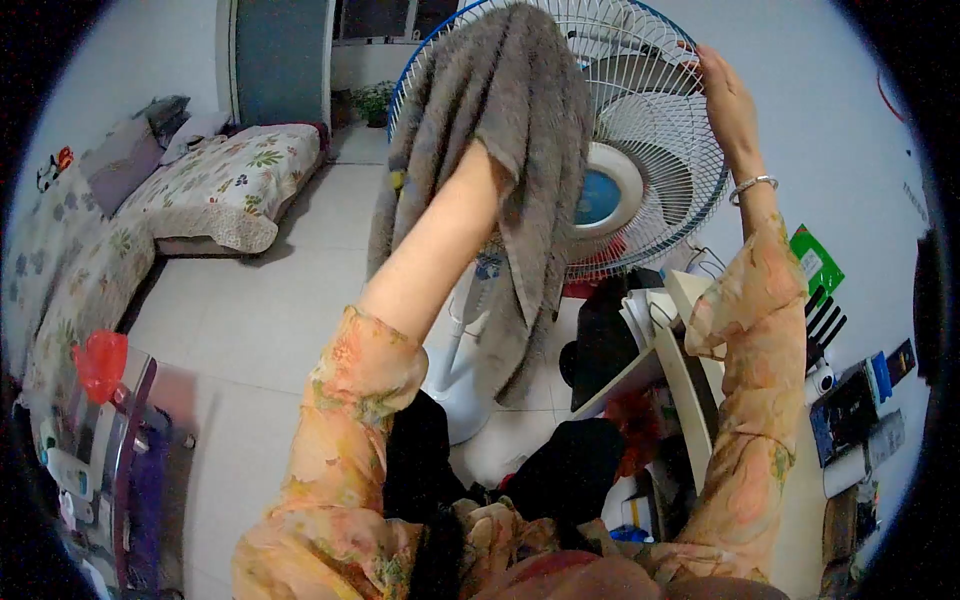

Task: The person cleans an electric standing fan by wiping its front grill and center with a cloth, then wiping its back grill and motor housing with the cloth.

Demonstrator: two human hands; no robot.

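Observation:
A standing fan (655, 180) with a blue-rimmed white wire cage is directly before me, on a white pole and round base. A grey-brown towel (490, 110) drapes over the cage's left half, its end hanging below. My left forearm (435, 245) reaches up into the towel's folds, which hide the left hand and its fingers. At the cage's right edge, my right hand (728, 105) holds the rim, fingertips curling onto the wires. A bracelet (754, 188) circles the right wrist.
On the left are a bed (225, 180) with a flowered cover and a covered sofa (75, 270). Nearer stands a table edge (125, 460) with a red plastic bag (101, 365). A desk (690, 400) with papers is below my right arm, along the wall.

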